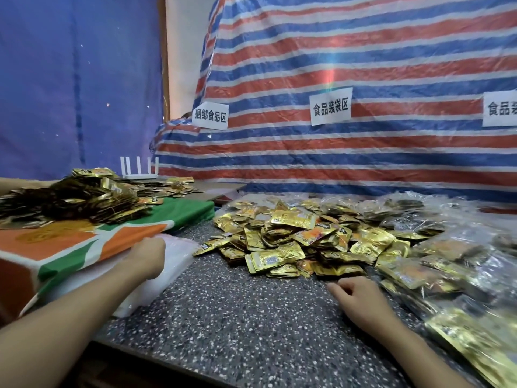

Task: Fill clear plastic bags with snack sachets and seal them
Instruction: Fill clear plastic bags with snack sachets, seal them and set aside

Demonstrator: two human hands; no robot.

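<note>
A heap of gold snack sachets (296, 242) lies on the speckled grey table (240, 326) ahead of me. A stack of flat clear plastic bags (170, 264) lies at the left, by a raised surface. My left hand (147, 259) rests on that stack, its fingertips hidden at the far edge. My right hand (355, 296) lies on the table just in front of the heap, fingers loosely curled, holding nothing. Filled clear bags of sachets (447, 275) are piled along the right side.
A raised surface draped in an orange, green and white cloth (70, 247) stands at the left with another sachet pile (78, 200) on it. A white router (140, 169) sits behind. A striped tarp (349, 93) with paper labels closes the back.
</note>
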